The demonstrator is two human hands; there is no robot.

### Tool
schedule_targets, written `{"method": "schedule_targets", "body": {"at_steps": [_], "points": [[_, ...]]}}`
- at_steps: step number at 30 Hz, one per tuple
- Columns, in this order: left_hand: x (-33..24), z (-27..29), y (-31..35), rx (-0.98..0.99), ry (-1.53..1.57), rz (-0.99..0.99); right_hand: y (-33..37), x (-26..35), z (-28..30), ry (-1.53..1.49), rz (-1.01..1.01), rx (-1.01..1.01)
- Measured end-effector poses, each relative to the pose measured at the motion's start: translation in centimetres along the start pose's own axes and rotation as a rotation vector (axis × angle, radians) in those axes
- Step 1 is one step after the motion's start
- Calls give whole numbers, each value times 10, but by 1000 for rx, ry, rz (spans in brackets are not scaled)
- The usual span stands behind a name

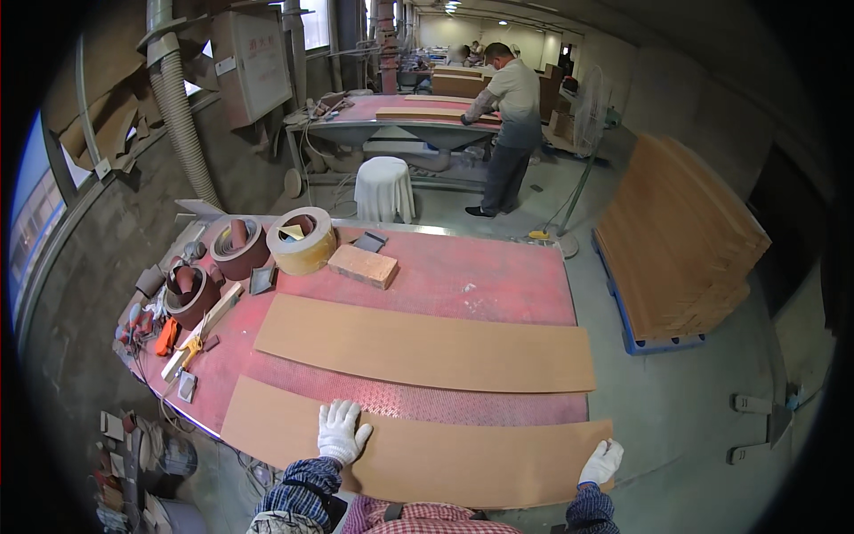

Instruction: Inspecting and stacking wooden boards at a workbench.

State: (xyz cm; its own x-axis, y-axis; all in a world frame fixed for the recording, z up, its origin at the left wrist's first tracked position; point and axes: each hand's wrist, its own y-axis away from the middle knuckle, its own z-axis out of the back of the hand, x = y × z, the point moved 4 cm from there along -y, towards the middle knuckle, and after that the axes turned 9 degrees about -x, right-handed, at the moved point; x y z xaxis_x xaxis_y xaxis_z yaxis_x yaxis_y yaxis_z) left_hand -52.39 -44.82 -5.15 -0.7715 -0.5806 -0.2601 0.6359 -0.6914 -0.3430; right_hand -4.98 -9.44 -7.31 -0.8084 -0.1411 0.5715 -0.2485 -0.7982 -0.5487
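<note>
A long tan wooden board [463, 456] lies along the near edge of the red table, closest to me. My left hand [342, 432], in a white knitted glove, rests flat on its upper face left of the middle, fingers stretched. At the board's right end is my right hand [602, 461], also gloved, with its fingers curled about the edge; the fingertips are partly hidden. Farther in, a second board [427, 343] of similar shape lies parallel, apart from the first, and neither hand touches it.
Sanding-belt rolls [303, 240], a brick-like block [364, 266] and a yellow-handled tool [189, 351] occupy the table's left side. Stacked boards [676, 240] stand on a blue pallet [658, 343] to the right. Beyond a cloth-covered stool [384, 190], a co-worker [513, 116] bends over another table.
</note>
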Motion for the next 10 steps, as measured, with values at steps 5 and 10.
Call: {"method": "schedule_targets", "body": {"at_steps": [5,10], "points": [[1,-1,2,11,-15,32,-1,-1,-3,-15,-7,-20],[3,-6,1,-7,-9,18,-2,-1,-1,-50,-33,-7]]}}
